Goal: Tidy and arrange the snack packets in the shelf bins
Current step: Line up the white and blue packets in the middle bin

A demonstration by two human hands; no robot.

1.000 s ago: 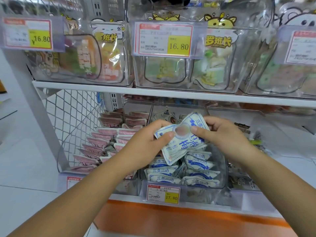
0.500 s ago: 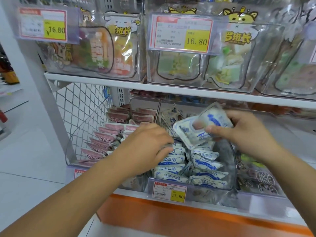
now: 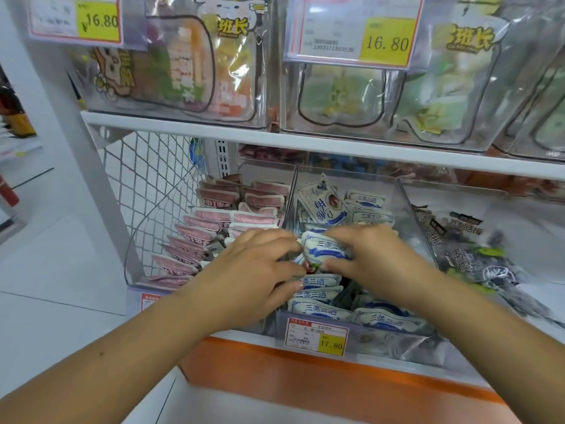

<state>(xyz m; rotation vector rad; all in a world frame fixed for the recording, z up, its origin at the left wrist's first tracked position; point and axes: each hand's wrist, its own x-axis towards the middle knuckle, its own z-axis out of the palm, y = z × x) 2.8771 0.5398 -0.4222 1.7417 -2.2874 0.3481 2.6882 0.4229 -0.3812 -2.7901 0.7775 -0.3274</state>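
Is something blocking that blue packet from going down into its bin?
Nothing visible. The right hand holds the packet just above the bin, and the left hand touches it. Only more packets lie in rows below, with a dark gap among them.

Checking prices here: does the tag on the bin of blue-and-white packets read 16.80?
No: the price tag on the front of the bin of blue-and-white packets reads 17.80.
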